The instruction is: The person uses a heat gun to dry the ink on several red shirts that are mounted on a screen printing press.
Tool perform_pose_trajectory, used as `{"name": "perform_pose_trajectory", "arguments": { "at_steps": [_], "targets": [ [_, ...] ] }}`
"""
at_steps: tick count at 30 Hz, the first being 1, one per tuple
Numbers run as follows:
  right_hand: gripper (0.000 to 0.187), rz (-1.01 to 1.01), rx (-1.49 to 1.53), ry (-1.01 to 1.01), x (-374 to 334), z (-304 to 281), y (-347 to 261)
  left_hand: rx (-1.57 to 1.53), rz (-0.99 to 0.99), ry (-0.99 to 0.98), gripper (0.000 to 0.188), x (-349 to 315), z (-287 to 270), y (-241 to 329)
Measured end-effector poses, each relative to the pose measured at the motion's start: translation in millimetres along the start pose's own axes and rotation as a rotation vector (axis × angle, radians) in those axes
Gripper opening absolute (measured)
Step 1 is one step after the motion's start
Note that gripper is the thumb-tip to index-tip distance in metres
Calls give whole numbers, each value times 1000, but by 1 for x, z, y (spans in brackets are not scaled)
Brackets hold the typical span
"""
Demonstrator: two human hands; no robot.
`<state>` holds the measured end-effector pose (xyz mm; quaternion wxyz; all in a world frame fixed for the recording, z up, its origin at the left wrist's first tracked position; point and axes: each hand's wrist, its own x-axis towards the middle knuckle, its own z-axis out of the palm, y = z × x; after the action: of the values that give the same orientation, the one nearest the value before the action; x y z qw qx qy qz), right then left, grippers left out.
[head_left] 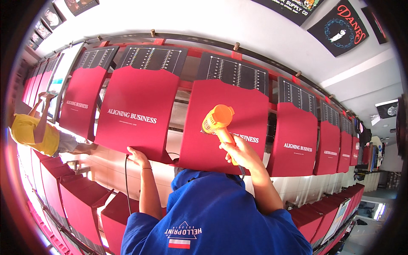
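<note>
A yellow hair dryer (218, 119) is gripped by its handle in my right hand (243, 153), its body over the printed chest of a red T-shirt (204, 146). That shirt lies flat on a dark pallet (233, 72) with white ruler markings and hides part of it. My left hand (138, 157) is at the lower edge of another red T-shirt (138, 95) to the left. A black cord (126, 178) hangs down from the fingers of this hand, which look closed around it.
More red shirts on pallets (293, 136) run along the rack to both sides. A second row of red shirts (80, 193) stands behind me. A person in a yellow shirt (36, 134) works at the far left by a screen frame (63, 80). A dark rail (191, 40) borders the rack.
</note>
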<state>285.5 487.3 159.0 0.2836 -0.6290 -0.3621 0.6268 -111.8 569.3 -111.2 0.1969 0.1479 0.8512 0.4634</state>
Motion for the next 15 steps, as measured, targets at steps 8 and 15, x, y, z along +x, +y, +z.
{"name": "perform_pose_trajectory", "arguments": {
  "at_steps": [8,15],
  "targets": [
    [38,-31,-36,19,2,13,-5,42,-49,-17,67,-14,-4,20],
    [41,-48,-77,8,3,20,-6,-22,4,-7,63,11,2,-5]
  ]
}}
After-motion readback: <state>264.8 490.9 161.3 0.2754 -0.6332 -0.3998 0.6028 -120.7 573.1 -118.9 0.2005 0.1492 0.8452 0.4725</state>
